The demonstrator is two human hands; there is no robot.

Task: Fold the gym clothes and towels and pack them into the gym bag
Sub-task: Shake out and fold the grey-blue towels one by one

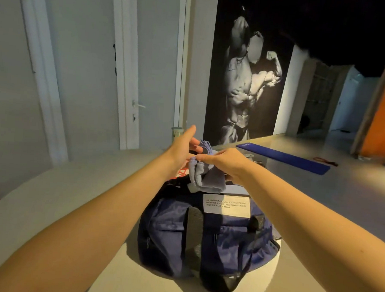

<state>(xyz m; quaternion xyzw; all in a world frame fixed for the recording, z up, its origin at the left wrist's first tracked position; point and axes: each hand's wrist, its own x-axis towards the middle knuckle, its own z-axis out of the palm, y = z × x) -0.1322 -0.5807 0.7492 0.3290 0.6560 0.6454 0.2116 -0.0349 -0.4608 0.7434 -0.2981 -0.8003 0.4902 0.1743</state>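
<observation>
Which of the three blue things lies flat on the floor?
The long blue mat at the right. The navy gym bag sits on the table, and the lilac cloth is held above it.

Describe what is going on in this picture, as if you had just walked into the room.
A person works at a pale table with a navy gym bag on it. A pale purple cloth is held up over the bag's far side. The right hand pinches its upper edge, and the left hand has its fingers fairly straight against it. The cloth is bunched and hangs just above the bag, not yet inside. A blue mat lies on the floor beyond.
</observation>
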